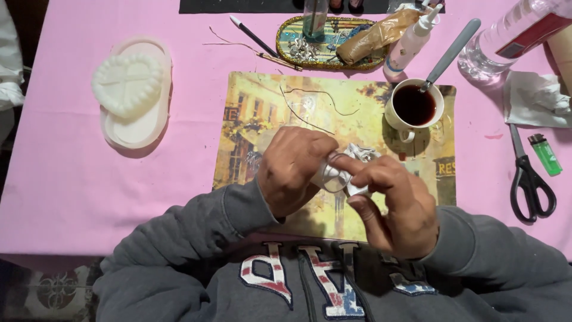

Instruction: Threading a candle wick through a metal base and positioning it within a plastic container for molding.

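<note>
Coffee cup (414, 107) beside both hands (345, 185)

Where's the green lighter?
In the head view, the green lighter lies on the pink tablecloth at the far right, just beside the scissors and below the crumpled white tissue.

Both hands, left hand (292, 170) and right hand (393, 203), meet over the near half of a placemat (262, 113), holding a small crumpled piece (357, 156) between them. A cup (413, 107) stands on the placemat's far right corner; scissors (529, 179) lie right, a heart-shaped mould (130, 89) far left.
</note>
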